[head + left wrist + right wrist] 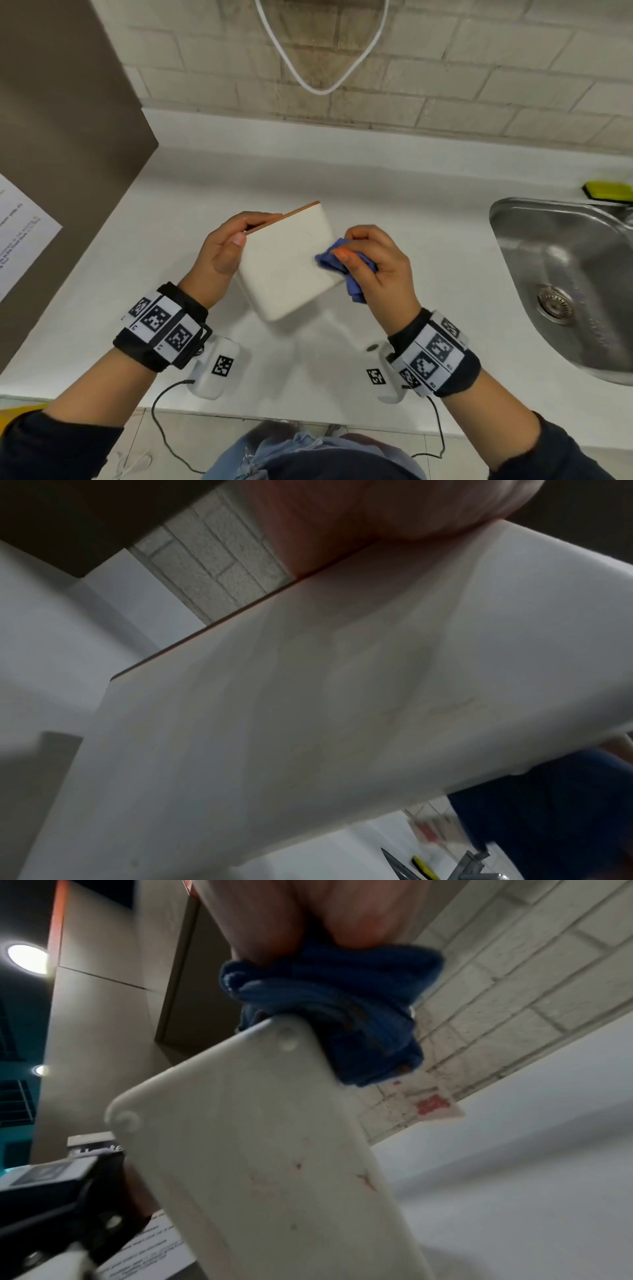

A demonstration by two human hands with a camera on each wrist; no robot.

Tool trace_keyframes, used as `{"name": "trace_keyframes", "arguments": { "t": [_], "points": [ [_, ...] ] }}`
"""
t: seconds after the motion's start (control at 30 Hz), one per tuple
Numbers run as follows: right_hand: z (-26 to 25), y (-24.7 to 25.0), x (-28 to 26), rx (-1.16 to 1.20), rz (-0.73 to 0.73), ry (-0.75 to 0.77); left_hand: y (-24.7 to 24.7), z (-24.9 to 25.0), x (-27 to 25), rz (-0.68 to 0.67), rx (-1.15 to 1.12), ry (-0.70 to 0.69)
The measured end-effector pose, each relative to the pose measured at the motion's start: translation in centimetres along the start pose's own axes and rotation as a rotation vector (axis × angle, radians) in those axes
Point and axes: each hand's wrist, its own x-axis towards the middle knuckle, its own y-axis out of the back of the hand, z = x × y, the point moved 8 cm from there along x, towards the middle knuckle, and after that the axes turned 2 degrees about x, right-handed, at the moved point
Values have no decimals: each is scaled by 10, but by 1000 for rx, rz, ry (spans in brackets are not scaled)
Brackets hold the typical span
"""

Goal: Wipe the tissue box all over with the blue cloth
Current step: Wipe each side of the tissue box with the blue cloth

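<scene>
Tissue box [287,263]: white, with a thin orange-brown edge along its far side. Held tilted in the air above the middle of the white worktop [428,192], clear of the surface; its shadow falls on the worktop below it. One broad white face is turned up toward the head camera. The right wrist view shows another face with two small round bumps near its corners and a few faint reddish marks.

Left hand [224,250]: grasps the box's left side, thumb on the upward face, fingers wrapped over the far orange-brown edge.

Blue cloth [346,270]: bunched into a wad, pressed against the right edge of the box. In the right wrist view the cloth [329,1001] sits over a corner of the box [260,1164].

Right hand [371,263]: fingers curled tight around the cloth, thumb on top of the wad.

Both wrists carry black bands with square black-and-white markers.

Surroundings: steel sink [561,274] set into the right end of the worktop; a yellow-green sponge [608,190] by the sink's far rim. Pale brick-pattern wall [479,68] along the back edge, a white cable loop [322,68] hanging in front of it. Brown panel [58,137] at the left end, with a printed sheet [20,233] on it.
</scene>
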Motion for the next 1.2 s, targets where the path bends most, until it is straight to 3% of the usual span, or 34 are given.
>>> {"name": "trace_keyframes", "arguments": {
  "t": [0.13,0.2,0.3,0.4,0.6,0.7,0.83,0.93,1.07,1.2],
  "points": [
    [-5,13,-16,-104,-181,11,-3,1,0,-18,3,-10],
    [-23,15,-11,-183,-203,94,-1,3,0,-4,-4,-12],
    [-58,11,8,-256,-9,283,0,4,2,0,6,-19],
    [-54,-5,30,-199,186,194,-1,1,1,-22,-3,-14],
    [-39,-40,31,-339,182,138,6,-8,9,32,-13,40],
    [-42,-43,31,-367,133,182,8,-19,14,36,13,97],
    [-63,-64,20,-464,36,357,12,-22,17,35,2,140],
    [-74,-89,1,-489,-135,521,18,-20,14,84,-68,138],
    [-70,-88,-19,-388,-406,681,11,-15,14,3,-56,78],
    [-53,-58,-9,-447,-534,703,13,-7,13,42,-8,51]
  ]
}}
